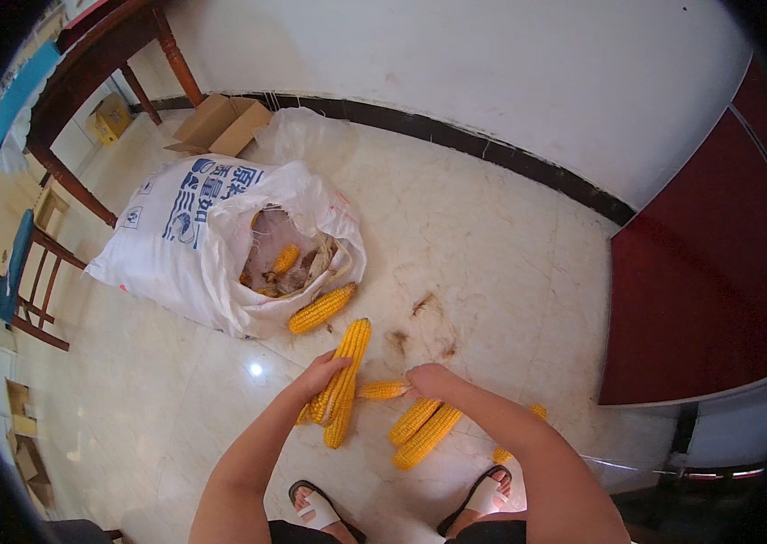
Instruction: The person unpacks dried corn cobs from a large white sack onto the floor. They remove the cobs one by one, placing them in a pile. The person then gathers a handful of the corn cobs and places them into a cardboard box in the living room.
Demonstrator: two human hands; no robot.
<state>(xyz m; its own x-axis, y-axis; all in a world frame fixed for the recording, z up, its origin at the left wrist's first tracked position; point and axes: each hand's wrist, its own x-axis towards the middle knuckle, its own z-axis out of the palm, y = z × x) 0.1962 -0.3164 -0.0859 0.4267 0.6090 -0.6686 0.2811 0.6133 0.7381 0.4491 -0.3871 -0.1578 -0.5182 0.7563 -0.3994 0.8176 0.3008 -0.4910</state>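
My left hand [320,372] is closed around yellow corn cobs [353,349], at least two side by side, tilted with one end up. The lower ends of the bunch overlap, so I cannot tell exactly how many it grips. Across from it, my right hand [425,379] is closed at the pale end of a smaller corn cob [381,390], which points left toward the bunch. Below my right forearm, two more cobs [427,437] lie side by side on the floor. Parts of other corn [502,455] show right of that forearm.
A large white woven sack [161,249] lies ahead left, its mouth facing me. One cob [286,259] is inside and another [322,309] rests at its lip. Husk scraps [424,304] dot the floor. Beyond are a cardboard box [220,125], a wooden table [84,72] and a dark red panel [700,281].
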